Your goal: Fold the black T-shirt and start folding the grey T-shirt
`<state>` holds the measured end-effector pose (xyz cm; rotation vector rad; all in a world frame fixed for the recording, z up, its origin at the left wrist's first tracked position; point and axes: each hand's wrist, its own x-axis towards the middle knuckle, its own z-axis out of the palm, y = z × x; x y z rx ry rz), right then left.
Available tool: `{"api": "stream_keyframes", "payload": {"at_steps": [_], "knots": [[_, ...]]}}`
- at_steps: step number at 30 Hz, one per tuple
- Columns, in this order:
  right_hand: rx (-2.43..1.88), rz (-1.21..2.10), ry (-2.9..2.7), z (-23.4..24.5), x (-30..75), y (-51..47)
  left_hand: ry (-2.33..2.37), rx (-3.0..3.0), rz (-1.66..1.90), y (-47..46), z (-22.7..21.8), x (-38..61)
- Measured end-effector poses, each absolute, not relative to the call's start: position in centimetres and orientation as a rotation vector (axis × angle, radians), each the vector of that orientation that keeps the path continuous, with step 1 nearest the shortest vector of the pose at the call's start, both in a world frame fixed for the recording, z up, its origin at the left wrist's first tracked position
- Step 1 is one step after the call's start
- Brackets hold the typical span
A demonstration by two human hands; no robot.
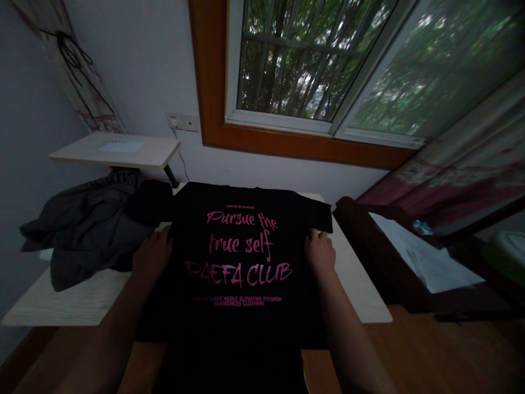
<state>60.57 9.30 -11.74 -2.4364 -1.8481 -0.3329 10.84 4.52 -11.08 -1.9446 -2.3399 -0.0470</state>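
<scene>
A black T-shirt (241,257) with pink lettering lies spread on a pale wooden table (361,295), its collar toward the wall and its lower edge over the near side. My left hand (152,253) is closed on the shirt's left side, just below the sleeve. On the opposite side, my right hand (320,250) pinches the edge under the right sleeve. The fingertips are partly hidden in the dim light. Close to my left hand rests a heap of dark grey and black clothing (94,219).
A raised shelf (115,150) with a white paper stands at the back left. Behind the table are a wall socket (182,121) with a cable and a window (303,65). To the right, a dark brown piece of furniture (361,246) holds white sheets (426,257).
</scene>
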Motion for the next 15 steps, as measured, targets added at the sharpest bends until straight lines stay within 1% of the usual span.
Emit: {"api": "stream_keyframes", "payload": {"at_steps": [8, 15], "knots": [[-2.481, -0.201, -1.843, -12.1, 60.1, 9.8, -2.233, -2.025, -0.135, 4.9, -12.9, 10.8], [-2.491, -0.13, -1.891, -12.3, 61.0, 8.2, -2.253, -2.055, -0.035, 2.0, -12.8, 10.2]]}}
